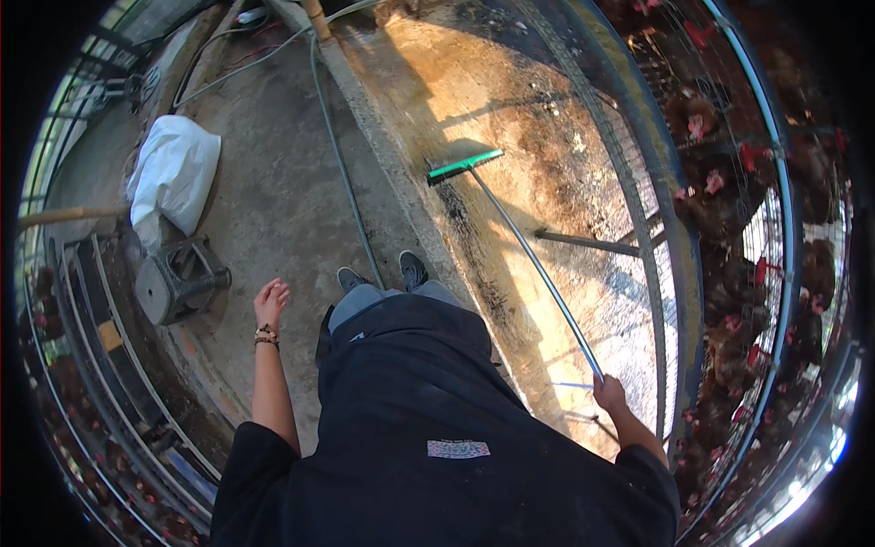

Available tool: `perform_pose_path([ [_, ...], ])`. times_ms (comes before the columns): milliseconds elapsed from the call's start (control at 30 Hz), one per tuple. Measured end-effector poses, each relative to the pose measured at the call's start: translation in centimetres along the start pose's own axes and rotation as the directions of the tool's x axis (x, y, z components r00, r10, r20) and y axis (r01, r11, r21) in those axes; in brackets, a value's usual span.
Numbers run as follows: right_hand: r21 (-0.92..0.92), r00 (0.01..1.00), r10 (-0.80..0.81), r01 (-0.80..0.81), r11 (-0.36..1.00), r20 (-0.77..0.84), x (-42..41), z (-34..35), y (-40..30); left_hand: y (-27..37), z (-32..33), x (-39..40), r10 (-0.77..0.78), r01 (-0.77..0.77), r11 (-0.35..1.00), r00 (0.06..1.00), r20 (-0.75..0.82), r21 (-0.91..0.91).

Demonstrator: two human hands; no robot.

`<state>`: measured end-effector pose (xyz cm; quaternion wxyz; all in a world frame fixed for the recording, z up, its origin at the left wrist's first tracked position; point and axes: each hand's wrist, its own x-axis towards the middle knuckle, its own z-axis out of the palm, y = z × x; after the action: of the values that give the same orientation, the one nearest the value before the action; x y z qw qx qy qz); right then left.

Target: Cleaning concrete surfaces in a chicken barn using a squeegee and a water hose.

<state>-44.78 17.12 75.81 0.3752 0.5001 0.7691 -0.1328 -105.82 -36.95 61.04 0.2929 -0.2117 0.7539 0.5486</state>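
Note:
My right hand (pixel 609 394) is closed around the metal handle of a long push broom (pixel 526 246), at the right of the view. The broom's green head (pixel 466 166), with dark bristles, rests on the wet, dirty concrete strip (pixel 472 89) beyond the low concrete curb (pixel 383 147). My left hand (pixel 271 299) hangs in the air at the left, fingers apart and holding nothing, with a bracelet at the wrist. It is nearest to a dark plastic stool (pixel 179 280) lying on its side.
A hose (pixel 335 147) runs along the walkway to my shoes (pixel 412 267). A white sack (pixel 176 171) lies beyond the stool. Cages with brown hens (pixel 735 205) line the right side; more cages stand at the left. A metal bar (pixel 588 243) juts over the strip.

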Motion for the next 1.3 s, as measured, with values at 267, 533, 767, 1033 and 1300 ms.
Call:
perform_pose_path([
  [267, 0.111, 0.890, -0.424, 0.444, 0.889, -0.166, 27.7, -8.7, -20.7, -13.0, -9.8, -13.4, -0.207, 0.105, 0.953, 0.910, -0.360, -0.283],
  [533, 0.243, 0.894, -0.437, 0.446, 0.861, -0.093, 32.4, -26.2, -50.2, -18.4, -7.1, -21.2, -0.420, 0.264, 0.888, 0.800, -0.428, -0.378],
  [767, 0.500, 0.883, -0.399, 0.469, 0.728, -0.247, 28.7, -14.6, -42.3, -17.8, -4.9, -19.0, -0.385, 0.253, 0.902, 0.839, -0.385, -0.351],
  [1033, 0.319, 0.949, -0.216, 0.283, 0.904, -0.230, 5.7, 7.0, -10.3, -18.3, -3.1, -13.9, -0.504, 0.454, 0.863, 0.801, -0.322, -0.223],
  [1300, 0.106, 0.988, 0.138, -0.146, 0.984, 0.074, -15.1, 5.8, 1.5, -9.3, -2.8, -1.1, -0.120, 0.086, 0.986, 0.961, -0.248, -0.143],
])
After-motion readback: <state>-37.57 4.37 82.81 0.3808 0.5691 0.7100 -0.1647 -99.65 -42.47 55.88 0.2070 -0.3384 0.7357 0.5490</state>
